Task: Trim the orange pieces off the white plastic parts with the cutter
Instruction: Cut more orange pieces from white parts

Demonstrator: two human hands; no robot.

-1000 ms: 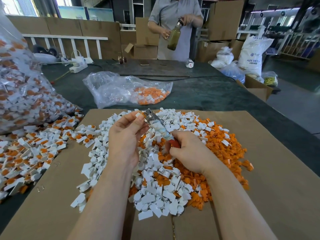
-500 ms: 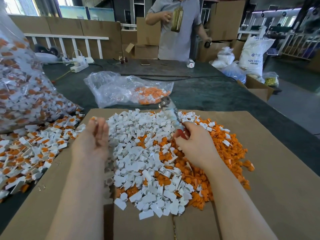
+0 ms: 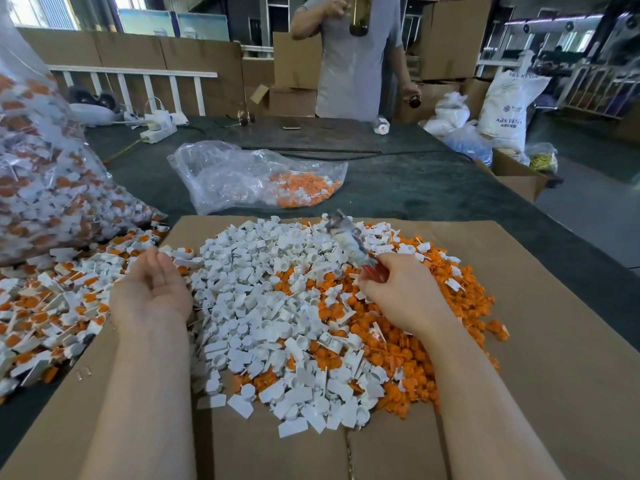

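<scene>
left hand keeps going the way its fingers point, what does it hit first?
Probably the untrimmed orange-and-white parts heaped just beyond the left hand, then the big clear bag of them. Depth is uncertain.

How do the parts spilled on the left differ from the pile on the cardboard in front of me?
The spilled parts on the left each keep an orange piece on the white body; the pile on the cardboard holds bare white parts and loose orange pieces, lying apart. The left parts lie mostly on the dark table beside a full bag; the pile lies heaped between the left hand and the right hand. Both are the same small white plastic shapes.
</scene>
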